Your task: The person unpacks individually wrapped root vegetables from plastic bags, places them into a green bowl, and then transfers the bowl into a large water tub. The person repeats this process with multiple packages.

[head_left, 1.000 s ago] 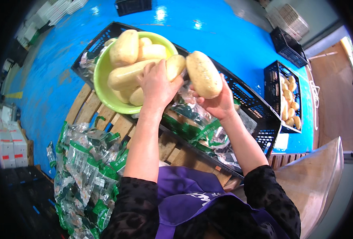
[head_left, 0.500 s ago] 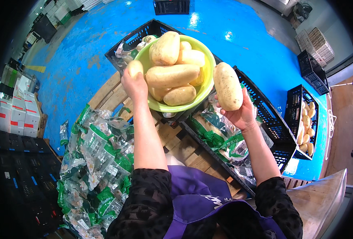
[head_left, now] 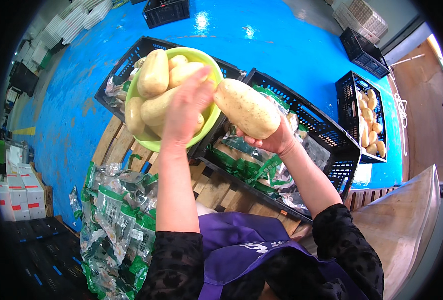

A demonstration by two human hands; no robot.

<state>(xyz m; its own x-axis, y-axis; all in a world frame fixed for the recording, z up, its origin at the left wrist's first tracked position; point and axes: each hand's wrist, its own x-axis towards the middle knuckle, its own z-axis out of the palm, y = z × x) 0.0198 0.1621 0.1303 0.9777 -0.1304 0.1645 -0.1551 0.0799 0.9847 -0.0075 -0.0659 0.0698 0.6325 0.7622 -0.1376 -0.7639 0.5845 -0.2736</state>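
In my right hand [head_left: 274, 135] lies a large oblong, pale-yellow potato [head_left: 248, 109] with small brown specks; the fingers curl under its lower end. My left hand [head_left: 186, 107] is over the lime-green bowl [head_left: 216, 112]. Its fingers are stretched out and blurred by motion, near the held potato's upper left end; no object shows in it. Several more potatoes [head_left: 154, 75] fill the bowl, some partly hidden behind my left hand. The bowl rests on a black plastic crate [head_left: 131, 55].
A second black crate [head_left: 301, 112] with green-and-clear bags stands on the wooden pallet [head_left: 112, 142]. More such bags [head_left: 119, 220] are heaped at the lower left. To the right is a crate of potatoes [head_left: 369, 120]. Black crates [head_left: 41, 250] stand at the lower left edge.
My left hand has let go of the small potato at the bowl's left side and moved right across the bowl. The right hand has tilted its potato toward the bowl. The view has shifted right.
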